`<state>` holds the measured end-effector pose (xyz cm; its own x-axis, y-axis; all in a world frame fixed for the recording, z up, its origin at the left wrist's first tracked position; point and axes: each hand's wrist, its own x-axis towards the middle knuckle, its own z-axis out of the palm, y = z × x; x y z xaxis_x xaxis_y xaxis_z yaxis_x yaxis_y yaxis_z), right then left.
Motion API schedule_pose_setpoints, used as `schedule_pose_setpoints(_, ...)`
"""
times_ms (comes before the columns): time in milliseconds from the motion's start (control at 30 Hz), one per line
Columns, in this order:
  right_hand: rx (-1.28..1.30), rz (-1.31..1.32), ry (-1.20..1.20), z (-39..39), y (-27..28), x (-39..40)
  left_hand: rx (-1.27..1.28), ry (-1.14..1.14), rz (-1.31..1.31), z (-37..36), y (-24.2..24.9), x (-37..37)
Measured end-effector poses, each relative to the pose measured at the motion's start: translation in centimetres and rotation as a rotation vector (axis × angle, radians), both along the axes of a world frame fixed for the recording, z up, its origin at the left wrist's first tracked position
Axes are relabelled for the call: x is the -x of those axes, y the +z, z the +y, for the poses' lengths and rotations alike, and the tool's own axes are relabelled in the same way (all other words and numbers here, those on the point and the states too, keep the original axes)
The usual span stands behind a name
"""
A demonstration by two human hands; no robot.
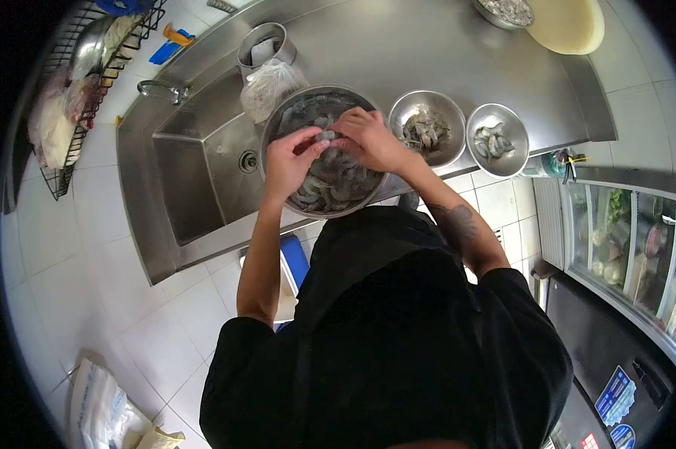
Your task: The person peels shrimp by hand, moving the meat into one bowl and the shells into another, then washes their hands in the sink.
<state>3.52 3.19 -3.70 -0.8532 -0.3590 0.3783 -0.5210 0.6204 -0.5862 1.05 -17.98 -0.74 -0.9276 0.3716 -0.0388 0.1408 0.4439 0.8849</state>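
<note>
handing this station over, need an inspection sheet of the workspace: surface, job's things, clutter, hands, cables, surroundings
surface: steel counter, sink on its left
job's things: large bowl, middle bowl and right bowl, each holding shrimp
clutter: plastic bag beside large bowl, steel container, round board
hands: left hand and right hand, fingers of both pinching apparently one shrimp over large bowl
cables: nothing seen
surroundings: tiled floor, glass-fronted cabinet at right

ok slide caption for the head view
Left hand and right hand pinch a shrimp over a large metal bowl of shrimp, beside the sink.
</note>
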Motion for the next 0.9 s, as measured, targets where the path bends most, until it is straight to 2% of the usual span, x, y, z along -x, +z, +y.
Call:
schedule_pose_setpoints(33,0.074,-0.025,0.029,0.8,0.7,0.0,-0.100,-0.010,-0.117,0.4,0.7,0.3)
schedule_pose_setpoints(100,0.087,0.047,0.000,2.4,2.2,-0.3,-0.135,-0.046,-0.096,2.1,1.5,1.0)
schedule_pose_setpoints(167,-0.056,0.074,-0.030,4.3,3.5,-0.8,-0.037,-0.237,0.142,3.9,1.7,2.2)
schedule_pose_setpoints(200,-0.015,0.140,-0.069,5.1,3.3,-1.1,-0.015,-0.290,0.052,5.4,2.5,2.2)
schedule_pose_setpoints(300,-0.027,0.159,-0.181,7.9,1.9,-2.1,0.043,-0.346,0.115,9.6,3.7,2.3)
schedule_pose_setpoints(367,0.026,0.200,-0.234,8.9,1.0,-2.7,0.099,-0.369,0.205,12.2,3.0,2.2)
schedule_pose_setpoints(433,0.054,0.116,-0.389,10.2,-0.8,-3.6,0.151,-0.399,0.301,14.8,1.9,2.5)
schedule_pose_setpoints(500,0.050,0.100,-0.444,11.2,-2.8,-4.1,0.186,-0.440,0.417,16.8,-0.6,2.4)
schedule_pose_setpoints(567,0.058,-0.049,-0.538,11.9,-4.5,-4.9,0.177,-0.512,0.516,17.8,-3.4,2.2)
schedule_pose_setpoints(633,0.144,-0.075,-0.547,12.6,-5.7,-5.9,0.204,-0.645,0.664,18.4,-5.5,2.2)
schedule_pose_setpoints(667,0.197,-0.146,-0.467,13.2,-6.0,-6.4,0.312,-0.738,0.669,18.3,-5.7,2.2)
schedule_pose_setpoints(700,0.249,-0.217,-0.381,13.7,-6.1,-6.8,0.311,-0.741,0.673,18.2,-6.2,2.1)
schedule_pose_setpoints(767,0.201,-0.244,-0.330,14.8,-6.2,-7.0,0.278,-0.833,0.788,18.0,-7.1,1.9)
schedule_pose_setpoints(833,0.329,-0.337,-0.359,15.1,-4.8,-6.9,0.267,-0.799,0.838,18.2,-7.2,2.5)
schedule_pose_setpoints(900,0.325,-0.366,-0.309,16.0,-4.3,-5.9,0.259,-0.755,0.885,18.5,-6.9,2.4)
